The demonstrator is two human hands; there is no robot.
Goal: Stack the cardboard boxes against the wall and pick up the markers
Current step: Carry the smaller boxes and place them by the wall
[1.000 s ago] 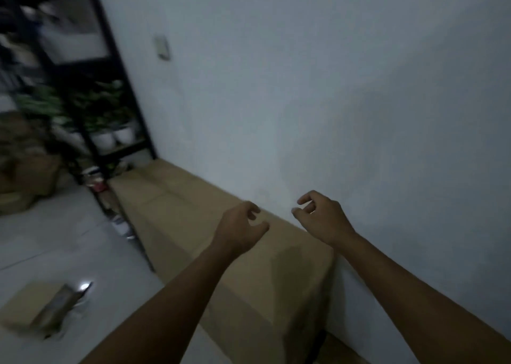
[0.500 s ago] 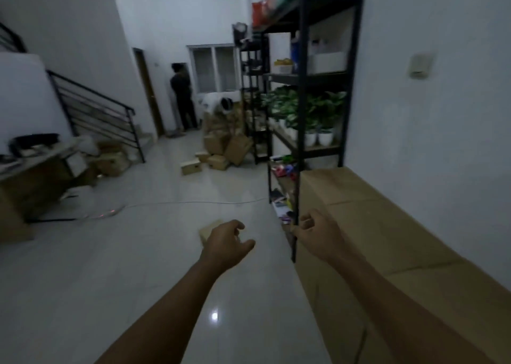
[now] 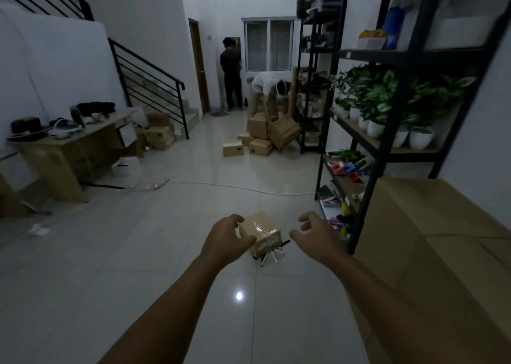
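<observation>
A small taped cardboard box (image 3: 261, 232) lies on the tiled floor straight ahead. Several markers (image 3: 272, 254) are scattered at its near side, partly under it. My left hand (image 3: 228, 239) hovers in front of the box's left side, fingers apart, holding nothing. To the box's right, my right hand (image 3: 318, 236) is also open and empty. Large cardboard boxes (image 3: 431, 242) stand along the right wall beside me.
A black shelf rack (image 3: 387, 120) with potted plants and small items stands at the right. A white cable (image 3: 237, 186) crosses the floor. Farther off, a person (image 3: 266, 87) bends over a pile of boxes (image 3: 262, 136); another person stands by the door. A desk (image 3: 72, 148) is at left.
My view has swung from the wall and the big boxes out to the room. Both hands have left the large box and now reach toward the small box on the floor.
</observation>
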